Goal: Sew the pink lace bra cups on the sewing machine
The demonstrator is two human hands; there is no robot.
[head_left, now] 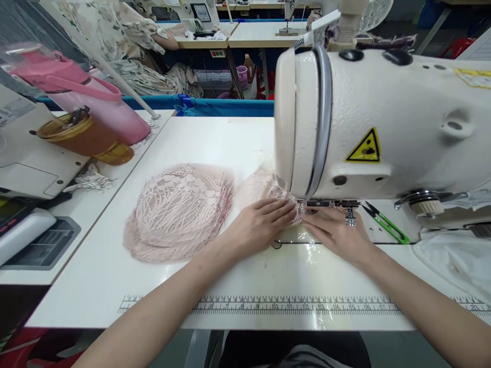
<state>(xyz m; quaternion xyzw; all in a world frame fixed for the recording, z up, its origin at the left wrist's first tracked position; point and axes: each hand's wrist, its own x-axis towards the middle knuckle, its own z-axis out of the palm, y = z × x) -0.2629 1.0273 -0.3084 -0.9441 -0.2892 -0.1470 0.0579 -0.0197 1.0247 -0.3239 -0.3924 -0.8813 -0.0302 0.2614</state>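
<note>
Pale pink lace (261, 185) lies by the needle area of a white sewing machine (399, 117). My left hand (264, 222) rests flat on this lace, its fingers stretched out to the right. My right hand (339, 230) is at the lace's right edge, partly under the machine head, with its fingertips hidden in part; whether they pinch the fabric is not visible. On the table to the left sits a stack of pink lace pieces (180, 214), apart from both hands.
Green thread snips (387, 222) lie right of my right hand. White cloth (456, 255) is at the far right. A pink bottle (103, 107) and an amber cup (86, 138) stand at the left. Beyond the table, a person in a floral garment (111, 30) sits.
</note>
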